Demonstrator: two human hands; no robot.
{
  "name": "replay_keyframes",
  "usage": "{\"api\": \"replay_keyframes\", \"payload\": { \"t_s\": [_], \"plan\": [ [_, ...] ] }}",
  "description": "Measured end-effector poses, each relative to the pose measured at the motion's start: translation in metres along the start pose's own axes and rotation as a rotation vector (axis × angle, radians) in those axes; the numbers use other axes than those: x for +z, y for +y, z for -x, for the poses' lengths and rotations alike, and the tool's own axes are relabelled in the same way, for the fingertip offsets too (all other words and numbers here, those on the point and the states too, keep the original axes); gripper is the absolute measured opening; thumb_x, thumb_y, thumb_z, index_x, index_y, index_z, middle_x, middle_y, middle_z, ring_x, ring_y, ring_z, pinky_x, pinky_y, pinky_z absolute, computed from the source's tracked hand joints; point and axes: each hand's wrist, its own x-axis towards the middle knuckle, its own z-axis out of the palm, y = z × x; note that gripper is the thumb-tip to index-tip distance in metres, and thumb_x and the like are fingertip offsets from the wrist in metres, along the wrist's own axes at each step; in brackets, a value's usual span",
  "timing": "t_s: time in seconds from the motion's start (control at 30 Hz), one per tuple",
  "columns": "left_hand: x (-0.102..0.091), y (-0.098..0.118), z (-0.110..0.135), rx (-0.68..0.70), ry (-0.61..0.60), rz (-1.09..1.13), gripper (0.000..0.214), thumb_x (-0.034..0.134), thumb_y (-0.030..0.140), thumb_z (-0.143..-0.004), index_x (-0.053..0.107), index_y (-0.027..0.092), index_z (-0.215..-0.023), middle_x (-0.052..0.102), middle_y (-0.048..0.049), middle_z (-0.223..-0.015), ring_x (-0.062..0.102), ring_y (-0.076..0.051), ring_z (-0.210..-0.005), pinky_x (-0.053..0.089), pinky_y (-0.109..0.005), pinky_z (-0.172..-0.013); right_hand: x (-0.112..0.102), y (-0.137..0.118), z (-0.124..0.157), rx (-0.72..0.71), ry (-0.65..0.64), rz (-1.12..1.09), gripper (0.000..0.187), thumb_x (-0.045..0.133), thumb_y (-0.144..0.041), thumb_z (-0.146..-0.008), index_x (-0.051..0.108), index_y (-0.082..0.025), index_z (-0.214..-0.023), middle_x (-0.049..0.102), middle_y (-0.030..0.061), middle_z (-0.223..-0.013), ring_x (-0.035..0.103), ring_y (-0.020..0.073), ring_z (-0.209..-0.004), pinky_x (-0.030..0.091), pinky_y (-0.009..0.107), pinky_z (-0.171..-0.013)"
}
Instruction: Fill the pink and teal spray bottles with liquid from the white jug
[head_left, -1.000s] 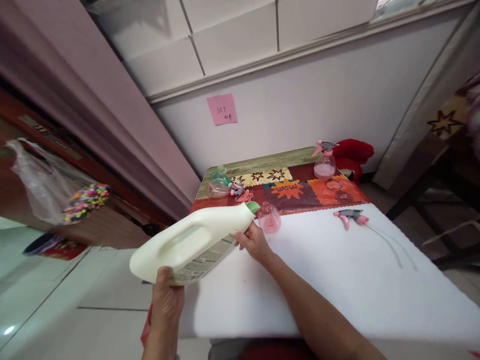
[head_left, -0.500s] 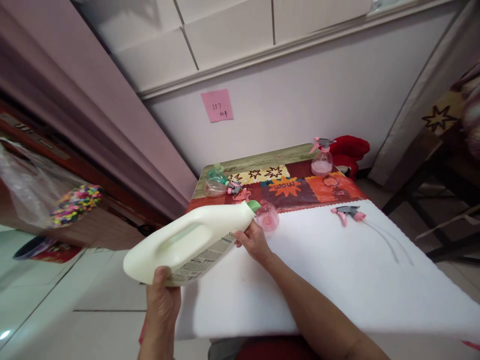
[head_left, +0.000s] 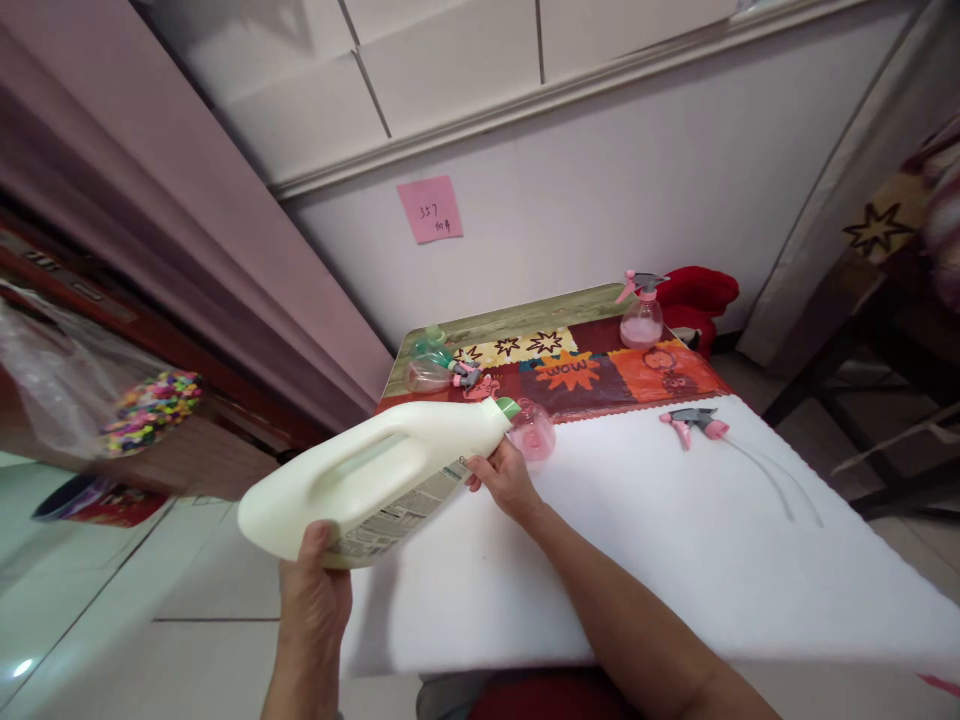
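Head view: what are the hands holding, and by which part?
A tilted pale bottle: the left hand grips it at the base end, and the right hand holds it near the neck, by the green spout.

Cannot read the small print on the label (head_left: 397, 512) of the jug (head_left: 424, 455), nor see most fingers of the left hand (head_left: 316, 588) underneath. Cannot see the left part of the pink bottle (head_left: 535, 432), covered by the green spout (head_left: 508, 408) and right hand (head_left: 510, 482). Cannot follow the plastic bag (head_left: 67, 375) past the left edge, or the forearms (head_left: 622, 605) past the bottom.
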Motion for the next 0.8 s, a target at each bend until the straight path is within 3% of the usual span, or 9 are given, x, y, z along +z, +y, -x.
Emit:
{"api": "replay_keyframes", "payload": {
  "t_s": [0.8],
  "plan": [
    [0.0047,0.0099,-0.0017,-0.028,-0.023,-0.045,0.051,0.087,0.041,-0.065,0.073,0.025,-0.111,0.072,-0.003,-0.129,0.053,-0.033,-0.136,0.03,-0.051,-0.123,-0.0053,0.0007,-0.0039,0.003,-0.04,-0.053,0.048,0.076,-0.057,-0.076,0.054,-0.02,-0.095,0.067,-0.002,-0.064,0.066,0.0158,-0.05,0.057,0.028,-0.048]
  ]
}}
